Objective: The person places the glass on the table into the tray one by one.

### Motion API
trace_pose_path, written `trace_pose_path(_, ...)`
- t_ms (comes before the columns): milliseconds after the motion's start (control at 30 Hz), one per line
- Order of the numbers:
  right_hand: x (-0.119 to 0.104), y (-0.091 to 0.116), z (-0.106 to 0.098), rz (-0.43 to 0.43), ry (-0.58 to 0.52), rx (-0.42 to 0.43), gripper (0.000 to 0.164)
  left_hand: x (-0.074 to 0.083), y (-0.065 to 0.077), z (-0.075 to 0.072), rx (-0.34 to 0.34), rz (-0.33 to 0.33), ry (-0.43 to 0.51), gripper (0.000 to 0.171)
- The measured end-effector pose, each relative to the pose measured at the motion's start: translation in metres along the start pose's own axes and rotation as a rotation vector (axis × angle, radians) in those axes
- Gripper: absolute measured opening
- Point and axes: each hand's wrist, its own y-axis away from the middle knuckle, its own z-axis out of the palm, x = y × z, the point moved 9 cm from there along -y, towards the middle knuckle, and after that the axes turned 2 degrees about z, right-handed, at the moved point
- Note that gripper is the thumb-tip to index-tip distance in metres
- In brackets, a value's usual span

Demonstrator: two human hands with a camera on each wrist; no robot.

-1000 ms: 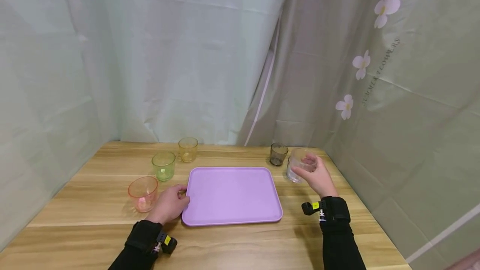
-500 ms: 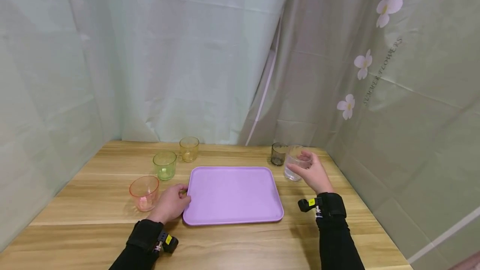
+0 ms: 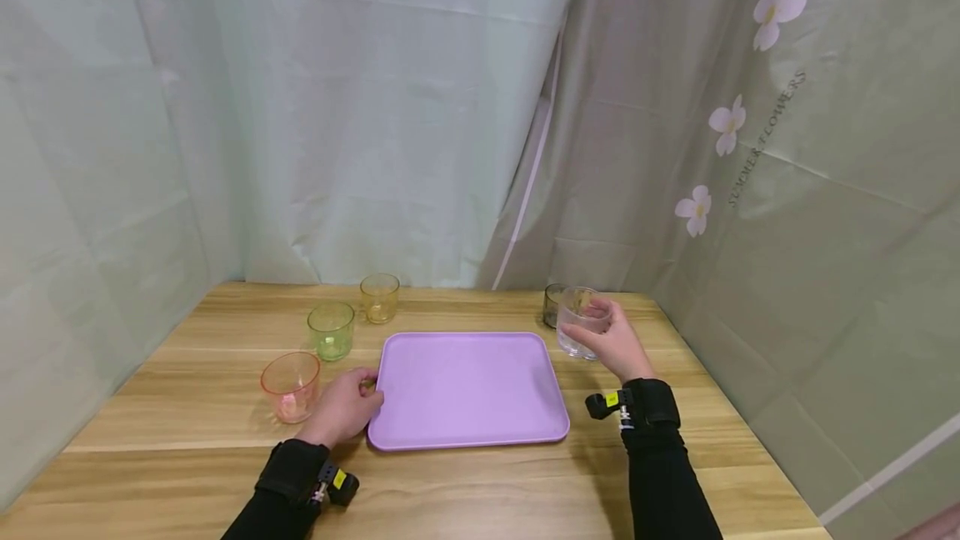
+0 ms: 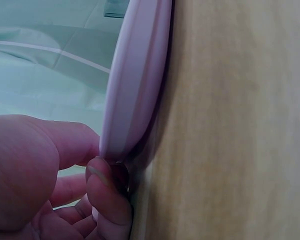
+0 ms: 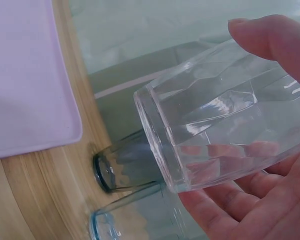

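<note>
Up off the table, my right hand (image 3: 617, 342) holds a clear faceted glass (image 3: 582, 319) between thumb and fingers, right of the purple tray (image 3: 471, 390). In the right wrist view this clear glass (image 5: 225, 115) fills much of the picture, with the thumb on one side and fingers round the other. Behind it stand a dark grey glass (image 5: 122, 162) and a pale blue-tinted glass (image 5: 135, 215). At the tray's left edge, my left hand (image 3: 345, 408) pinches the rim; the left wrist view shows thumb and finger meeting at the tray's corner (image 4: 127, 100).
Left of the tray stand a pink cup (image 3: 291, 390), a green cup (image 3: 331, 332) and a yellow cup (image 3: 380, 300). The dark grey glass (image 3: 551, 307) is partly hidden by the clear one. Curtains (image 3: 390, 123) enclose the wooden table (image 3: 465, 494) at back and sides.
My right hand has moved left with the clear glass, towards the tray, and the glass now overlaps the dark grey one in view. The left hand and tray have stayed in place.
</note>
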Motion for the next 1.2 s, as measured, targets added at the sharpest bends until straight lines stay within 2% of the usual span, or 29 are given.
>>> trace_pose_path(200,-0.005,-0.002,0.010,-0.017,-0.008,-0.020,0.092,0.000,0.001,-0.001,0.022,0.024,-0.012,0.051)
trace_pose_path(533,-0.005,-0.011,0.025,-0.016,-0.015,-0.040,0.090,-0.002,0.001,0.000,0.018,0.010,-0.010,0.052)
trace_pose_path(733,-0.009,-0.012,0.031,-0.029,-0.007,-0.050,0.089,-0.001,0.002,-0.001,0.021,0.018,-0.005,0.052)
trace_pose_path(1200,-0.017,-0.011,0.048,-0.023,-0.026,-0.079,0.091,-0.002,0.000,0.000,-0.005,-0.010,0.009,0.053)
